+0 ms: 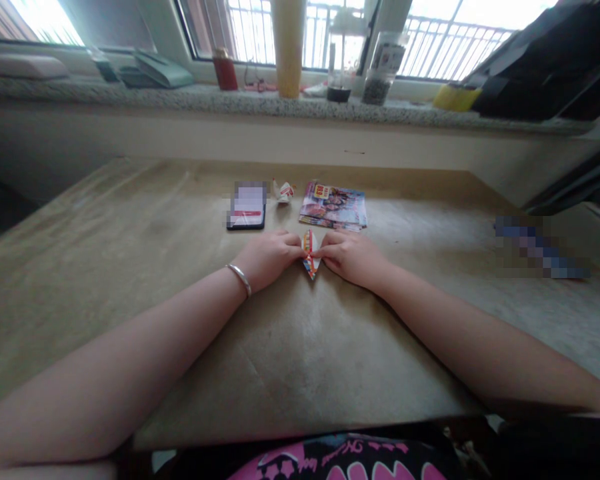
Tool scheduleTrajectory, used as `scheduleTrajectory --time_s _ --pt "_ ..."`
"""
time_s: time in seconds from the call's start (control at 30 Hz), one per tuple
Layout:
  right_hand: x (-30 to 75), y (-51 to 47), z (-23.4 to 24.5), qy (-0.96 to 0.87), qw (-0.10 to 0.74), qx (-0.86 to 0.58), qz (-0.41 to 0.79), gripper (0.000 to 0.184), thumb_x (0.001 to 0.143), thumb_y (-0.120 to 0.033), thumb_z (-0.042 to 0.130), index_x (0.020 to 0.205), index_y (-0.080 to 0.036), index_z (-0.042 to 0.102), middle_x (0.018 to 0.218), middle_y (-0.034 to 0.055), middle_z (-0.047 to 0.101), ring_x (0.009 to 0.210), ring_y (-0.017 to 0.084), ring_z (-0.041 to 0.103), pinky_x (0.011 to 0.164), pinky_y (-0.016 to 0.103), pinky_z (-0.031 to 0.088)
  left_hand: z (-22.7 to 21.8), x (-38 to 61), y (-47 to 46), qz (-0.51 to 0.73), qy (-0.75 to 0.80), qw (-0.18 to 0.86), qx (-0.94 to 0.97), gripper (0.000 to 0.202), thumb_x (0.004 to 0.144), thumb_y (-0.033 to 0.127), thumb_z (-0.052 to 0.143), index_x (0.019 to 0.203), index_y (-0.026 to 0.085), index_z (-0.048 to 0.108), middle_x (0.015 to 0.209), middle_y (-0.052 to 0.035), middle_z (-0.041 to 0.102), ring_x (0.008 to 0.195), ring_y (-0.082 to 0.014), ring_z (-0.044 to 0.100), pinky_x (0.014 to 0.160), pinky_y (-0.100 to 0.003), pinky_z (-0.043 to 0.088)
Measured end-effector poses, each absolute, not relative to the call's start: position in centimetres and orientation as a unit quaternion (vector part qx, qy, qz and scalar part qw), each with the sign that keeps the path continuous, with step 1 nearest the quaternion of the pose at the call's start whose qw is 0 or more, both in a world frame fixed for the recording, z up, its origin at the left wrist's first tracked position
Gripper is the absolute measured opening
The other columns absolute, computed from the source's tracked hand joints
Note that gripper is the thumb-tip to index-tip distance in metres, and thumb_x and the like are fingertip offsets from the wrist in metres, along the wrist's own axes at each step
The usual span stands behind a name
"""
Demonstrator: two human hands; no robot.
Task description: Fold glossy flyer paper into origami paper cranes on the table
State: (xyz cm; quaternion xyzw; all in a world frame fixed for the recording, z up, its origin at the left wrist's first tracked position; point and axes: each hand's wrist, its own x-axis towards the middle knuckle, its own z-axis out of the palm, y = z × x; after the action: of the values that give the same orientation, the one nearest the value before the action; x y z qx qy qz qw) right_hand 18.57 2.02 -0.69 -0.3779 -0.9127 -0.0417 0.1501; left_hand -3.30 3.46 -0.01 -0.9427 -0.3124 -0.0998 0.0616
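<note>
Head view: left hand (pixel 269 257) and right hand (pixel 351 257) pinch folded paper (pixel 311 260) near the booklet (pixel 333 205), holding its crease flat.

A phone (pixel 247 208), paper figure (pixel 283 191) and printed sheets (pixel 333 205) (stacked) are laid on the table (pixel 130 280). A folded piece (pixel 311 261) is set nearer.

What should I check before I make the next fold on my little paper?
1. Both hands hold it: left hand and right hand pinch the paper from each side: ok.
2. Paper lies on the table: ok.
3. Phone and sheets lie apart from the hands: ok.
4. Edges lined up: cannot tell, fingers cover them.
5. Creases sharp: cannot tell, too small.
</note>
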Motion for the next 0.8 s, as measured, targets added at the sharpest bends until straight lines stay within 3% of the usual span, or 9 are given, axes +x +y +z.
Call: scheduleTrajectory --time_s 0.8 --pt "19.5 1.7 -0.3 -0.908 0.144 -0.391 -0.036 0.025 0.087 -0.023 0.05 0.093 -0.024 0.075 0.091 0.0052 0.068 0.08 0.018 0.06 0.068 0.03 0.041 0.6 -4.7 3.6 -0.072 -0.309 0.036 -0.948 0.029 0.086 0.015 0.046 0.1 0.023 0.071 0.098 -0.0048 0.066 0.085 -0.0163 0.061 0.076 -0.027 0.048"
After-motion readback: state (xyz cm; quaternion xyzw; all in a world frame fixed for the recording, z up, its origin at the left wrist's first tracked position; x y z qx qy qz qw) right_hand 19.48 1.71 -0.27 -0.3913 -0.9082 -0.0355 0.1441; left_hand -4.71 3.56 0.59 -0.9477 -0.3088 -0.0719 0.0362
